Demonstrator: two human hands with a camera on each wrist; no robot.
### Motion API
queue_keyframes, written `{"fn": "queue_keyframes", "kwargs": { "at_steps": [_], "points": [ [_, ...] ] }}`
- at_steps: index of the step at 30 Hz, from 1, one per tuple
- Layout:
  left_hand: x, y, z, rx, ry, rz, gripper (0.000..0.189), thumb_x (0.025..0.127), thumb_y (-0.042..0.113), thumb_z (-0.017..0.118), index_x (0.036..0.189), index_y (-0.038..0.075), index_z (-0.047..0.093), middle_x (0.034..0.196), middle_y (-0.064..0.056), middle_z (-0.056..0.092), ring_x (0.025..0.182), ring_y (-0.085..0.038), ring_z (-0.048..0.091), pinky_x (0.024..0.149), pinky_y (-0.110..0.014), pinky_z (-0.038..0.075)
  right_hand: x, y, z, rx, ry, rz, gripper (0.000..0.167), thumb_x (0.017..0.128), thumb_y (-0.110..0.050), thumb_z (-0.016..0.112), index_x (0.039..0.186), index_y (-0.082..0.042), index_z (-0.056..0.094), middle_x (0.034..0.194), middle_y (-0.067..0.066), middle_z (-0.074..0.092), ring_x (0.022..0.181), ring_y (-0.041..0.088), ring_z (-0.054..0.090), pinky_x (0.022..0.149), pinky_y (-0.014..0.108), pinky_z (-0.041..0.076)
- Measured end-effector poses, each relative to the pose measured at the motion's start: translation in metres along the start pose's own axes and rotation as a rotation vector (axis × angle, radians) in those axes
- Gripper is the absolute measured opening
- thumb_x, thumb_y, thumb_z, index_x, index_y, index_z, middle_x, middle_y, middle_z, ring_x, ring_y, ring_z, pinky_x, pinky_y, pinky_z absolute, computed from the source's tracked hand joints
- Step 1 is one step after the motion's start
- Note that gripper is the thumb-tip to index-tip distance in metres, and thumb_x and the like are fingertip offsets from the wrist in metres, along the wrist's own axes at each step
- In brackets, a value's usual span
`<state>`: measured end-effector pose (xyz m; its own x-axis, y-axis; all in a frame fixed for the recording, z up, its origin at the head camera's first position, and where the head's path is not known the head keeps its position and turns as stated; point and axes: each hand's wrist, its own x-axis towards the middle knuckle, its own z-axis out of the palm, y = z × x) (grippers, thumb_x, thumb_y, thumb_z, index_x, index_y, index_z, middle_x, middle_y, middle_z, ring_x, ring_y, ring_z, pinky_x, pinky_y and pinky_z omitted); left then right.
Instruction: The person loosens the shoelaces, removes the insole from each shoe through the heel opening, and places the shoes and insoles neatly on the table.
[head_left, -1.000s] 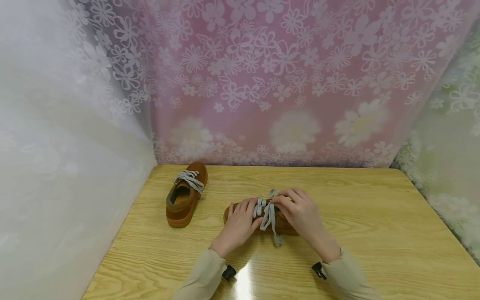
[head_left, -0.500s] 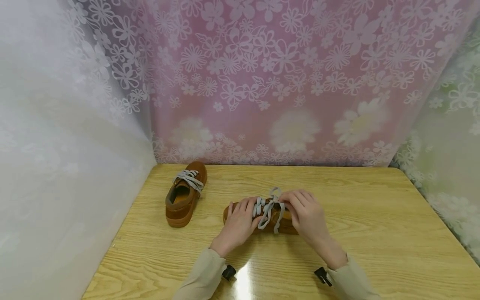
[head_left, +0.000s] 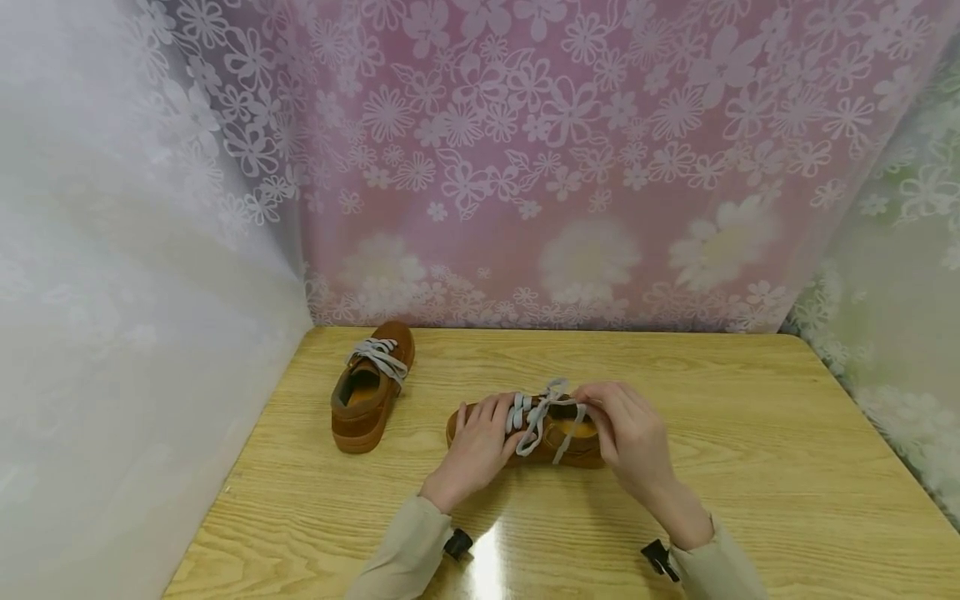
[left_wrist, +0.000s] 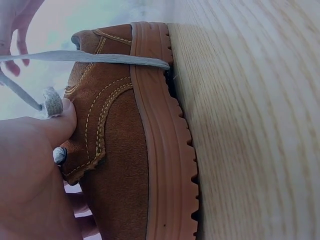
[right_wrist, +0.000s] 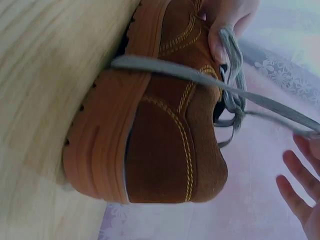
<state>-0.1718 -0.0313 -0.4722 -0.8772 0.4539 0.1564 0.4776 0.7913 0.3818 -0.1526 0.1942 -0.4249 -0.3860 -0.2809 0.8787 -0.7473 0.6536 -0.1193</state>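
Note:
A brown suede shoe lies sole-down across the table, toe to the left. My left hand holds its front part, the thumb on the near side of the laces and the fingers over the far side. Grey laces are knotted at the shoe's throat with loops standing out. Above the heel opening, my right hand pinches one lace strand between thumb and forefinger and draws it taut from the knot. The strand's free end hangs down the near side of the shoe. In the right wrist view my other right fingers are spread.
A second brown shoe with tied grey laces stands at the table's back left, toe away from me. The wooden table meets floral curtains at the back and sides. Black wrist straps show at both cuffs.
My right hand has moved right, pulling the lace strand along over the shoe's opening; its hanging end has shifted right and up. My left hand has stayed in place.

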Motion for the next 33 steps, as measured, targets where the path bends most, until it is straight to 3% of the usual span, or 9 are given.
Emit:
{"fn": "queue_keyframes", "kwargs": {
  "at_steps": [2, 5, 9, 12, 17, 22, 27, 33],
  "points": [
    [0.001, 0.000, 0.000, -0.004, -0.001, -0.005, 0.058, 0.105, 0.037, 0.056, 0.154, 0.011, 0.036, 0.150, -0.013, 0.045, 0.141, -0.031, 0.042, 0.116, -0.067, 0.024, 0.000, 0.003, 0.000, 0.008, -0.054, 0.012, 0.026, 0.109, -0.014, 0.046, 0.107, -0.004, 0.070, 0.099, 0.004, 0.071, 0.084, 0.020, 0.067, 0.071, 0.033, 0.054],
    [0.001, -0.001, -0.001, -0.004, 0.002, -0.011, 0.058, 0.106, 0.038, 0.055, 0.154, 0.012, 0.036, 0.150, -0.013, 0.046, 0.141, -0.031, 0.042, 0.116, -0.067, 0.024, -0.001, 0.007, 0.002, -0.010, -0.163, 0.031, 0.022, 0.102, 0.002, 0.055, 0.113, -0.008, 0.070, 0.105, 0.005, 0.070, 0.090, 0.023, 0.067, 0.072, 0.038, 0.055],
    [0.001, -0.002, -0.002, -0.001, 0.005, -0.010, 0.058, 0.105, 0.038, 0.055, 0.154, 0.012, 0.037, 0.149, -0.013, 0.046, 0.140, -0.032, 0.043, 0.115, -0.067, 0.025, -0.003, 0.013, 0.009, -0.058, -0.267, 0.004, 0.051, 0.079, 0.023, 0.069, 0.114, -0.013, 0.072, 0.112, 0.008, 0.068, 0.096, 0.028, 0.066, 0.071, 0.041, 0.056],
    [0.001, -0.002, -0.002, 0.005, 0.008, -0.006, 0.058, 0.105, 0.038, 0.055, 0.153, 0.011, 0.037, 0.148, -0.013, 0.047, 0.140, -0.032, 0.044, 0.114, -0.067, 0.026, -0.005, 0.016, 0.016, -0.078, -0.294, -0.025, 0.051, 0.075, 0.020, 0.077, 0.111, -0.017, 0.075, 0.113, 0.009, 0.068, 0.098, 0.029, 0.065, 0.073, 0.042, 0.057],
    [0.000, -0.002, -0.001, -0.004, 0.014, -0.003, 0.056, 0.105, 0.037, 0.056, 0.152, 0.011, 0.039, 0.148, -0.013, 0.048, 0.139, -0.031, 0.044, 0.114, -0.067, 0.027, -0.007, 0.019, 0.024, -0.074, -0.263, -0.010, 0.030, 0.077, -0.002, 0.085, 0.101, -0.018, 0.076, 0.109, 0.007, 0.069, 0.097, 0.027, 0.065, 0.075, 0.040, 0.057],
    [0.000, -0.002, 0.000, -0.001, 0.010, -0.003, 0.057, 0.105, 0.037, 0.056, 0.153, 0.012, 0.038, 0.148, -0.012, 0.047, 0.140, -0.031, 0.043, 0.115, -0.067, 0.026, -0.008, 0.020, 0.028, -0.086, -0.222, 0.023, 0.007, 0.092, -0.021, 0.074, 0.096, -0.015, 0.075, 0.103, 0.006, 0.070, 0.092, 0.026, 0.065, 0.074, 0.039, 0.056],
    [-0.001, -0.001, 0.000, 0.006, 0.004, -0.012, 0.058, 0.105, 0.037, 0.057, 0.153, 0.012, 0.037, 0.149, -0.012, 0.047, 0.140, -0.030, 0.043, 0.115, -0.066, 0.026, -0.010, 0.017, 0.030, -0.119, -0.192, 0.014, 0.034, 0.107, -0.034, 0.049, 0.096, -0.012, 0.073, 0.100, 0.006, 0.071, 0.089, 0.026, 0.065, 0.076, 0.041, 0.056],
    [0.000, -0.001, 0.001, 0.002, -0.009, -0.016, 0.059, 0.105, 0.039, 0.056, 0.154, 0.012, 0.036, 0.150, -0.011, 0.045, 0.141, -0.029, 0.042, 0.115, -0.066, 0.026, -0.006, 0.010, 0.025, -0.077, -0.119, 0.054, 0.034, 0.108, -0.032, 0.047, 0.096, -0.011, 0.072, 0.092, 0.003, 0.071, 0.082, 0.023, 0.066, 0.073, 0.041, 0.055]
  ]
}}
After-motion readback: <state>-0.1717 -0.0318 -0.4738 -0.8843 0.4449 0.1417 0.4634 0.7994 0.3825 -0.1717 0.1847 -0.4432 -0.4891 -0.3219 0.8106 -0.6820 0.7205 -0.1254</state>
